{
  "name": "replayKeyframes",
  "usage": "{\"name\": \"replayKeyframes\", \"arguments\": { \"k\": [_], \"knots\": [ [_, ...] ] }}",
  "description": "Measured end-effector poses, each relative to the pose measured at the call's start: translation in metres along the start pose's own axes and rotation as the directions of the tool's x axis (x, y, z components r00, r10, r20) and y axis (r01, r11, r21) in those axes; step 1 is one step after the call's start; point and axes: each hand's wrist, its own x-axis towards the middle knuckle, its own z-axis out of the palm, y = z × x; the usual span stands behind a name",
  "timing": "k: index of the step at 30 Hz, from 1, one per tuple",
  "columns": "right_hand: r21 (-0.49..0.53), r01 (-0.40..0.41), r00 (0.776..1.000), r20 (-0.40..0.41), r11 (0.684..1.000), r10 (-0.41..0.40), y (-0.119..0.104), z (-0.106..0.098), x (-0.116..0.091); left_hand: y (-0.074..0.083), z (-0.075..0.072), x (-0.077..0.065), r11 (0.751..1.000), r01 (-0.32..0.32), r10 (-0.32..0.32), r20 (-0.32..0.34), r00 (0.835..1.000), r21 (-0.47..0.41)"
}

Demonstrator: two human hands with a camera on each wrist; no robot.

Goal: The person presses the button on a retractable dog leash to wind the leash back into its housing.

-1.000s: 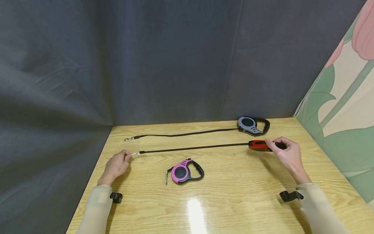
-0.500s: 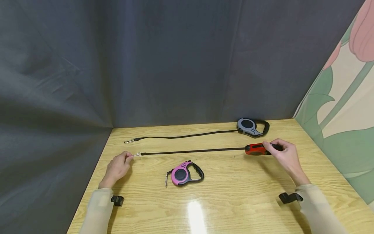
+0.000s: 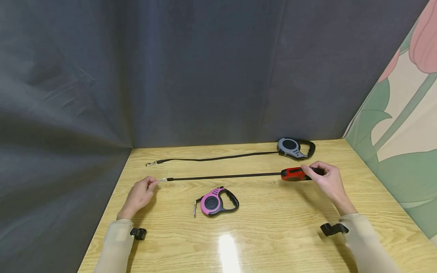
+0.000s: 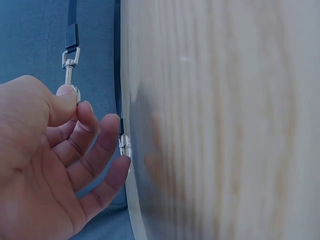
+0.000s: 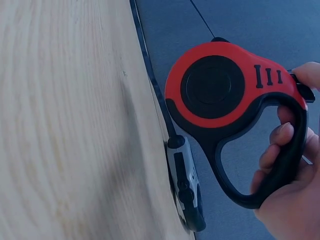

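My left hand [image 3: 138,195] pinches the metal snap hook [image 4: 70,70] of a red retractable dog leash between thumb and forefinger, the other fingers loosely bent. From the hook a black strap [image 3: 222,176] runs taut above the table to the red leash case [image 5: 210,85]. My right hand [image 3: 326,182] grips the black handle of that case, fingers through the loop and thumb at the button [image 5: 305,92]. A grey leash [image 3: 289,146] lies farther back, its strap pulled out leftward to a hook [image 3: 151,163]. Nearer me rests a pink leash [image 3: 211,203], its strap wound in.
The wooden table [image 3: 273,235] ends at a dark grey curtain [image 3: 205,76] at the back and left. A flowered panel [image 3: 403,125] borders the right side. Black wrist cameras sit on both forearms.
My right hand has moved left with the red leash case, and the strap between the hands is shorter. My left hand has shifted slightly right, still pinching the hook.
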Motion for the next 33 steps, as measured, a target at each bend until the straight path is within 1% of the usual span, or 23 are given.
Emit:
{"name": "replayKeyframes", "arguments": {
  "k": [7, 12, 17, 23, 33],
  "knots": [
    [-0.012, -0.005, 1.0, 0.017, 1.0, 0.006, 0.002, 0.001, -0.001, 0.001, -0.003, -0.001, 0.999, 0.032, -0.032, 0.009, 0.999, -0.011],
    [-0.017, 0.001, 1.0, 0.03, 1.0, -0.001, 0.0, 0.003, -0.002, 0.003, -0.002, -0.001, 0.999, 0.037, -0.037, 0.018, 0.999, -0.024],
    [-0.014, 0.018, 0.999, 0.05, 1.0, -0.017, -0.003, 0.006, -0.003, 0.008, -0.001, -0.003, 0.999, 0.031, -0.031, 0.025, 0.999, -0.025],
    [-0.014, 0.033, 0.998, 0.048, 0.999, -0.032, -0.006, 0.007, -0.003, 0.012, 0.0, -0.004, 0.999, 0.03, -0.029, 0.029, 0.999, -0.036],
    [-0.026, 0.034, 0.997, 0.066, 0.999, -0.032, -0.011, 0.011, -0.004, 0.014, 0.001, -0.003, 1.0, 0.005, -0.004, 0.044, 0.999, -0.009]
  ]
}}
